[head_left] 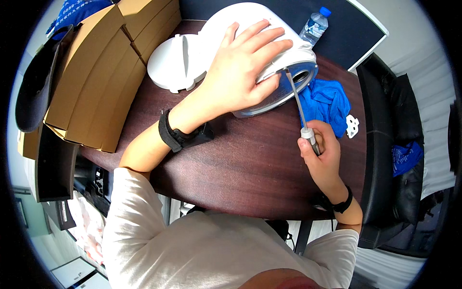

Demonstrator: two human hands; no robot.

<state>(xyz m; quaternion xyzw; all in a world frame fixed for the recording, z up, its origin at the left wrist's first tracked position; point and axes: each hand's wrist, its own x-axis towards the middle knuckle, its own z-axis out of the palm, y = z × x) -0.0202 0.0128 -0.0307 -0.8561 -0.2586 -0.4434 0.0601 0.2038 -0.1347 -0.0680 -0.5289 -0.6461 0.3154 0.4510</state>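
On the table lies a white rounded plastic housing [260, 14] with a clear bluish section along its near right side. My left hand [245, 65] rests on top of it, fingers spread flat and pressing on the shell. In my right hand [321, 149] is a screwdriver [297, 96], gripped by its grey handle. Its long shaft points away from me, and the tip meets the housing's edge close to my left thumb. Whether the tip sits in a screw or slot is too small to tell. A white round cover [168, 62] with a raised ridge lies left of the housing.
Brown cardboard boxes [96, 82] are stacked on the left of the dark wood table [231, 168]. Right of the housing are a crumpled blue cloth [325, 103] and a small white plate with holes [352, 126]. Behind stands a water bottle [315, 28] by a dark partition [346, 29].
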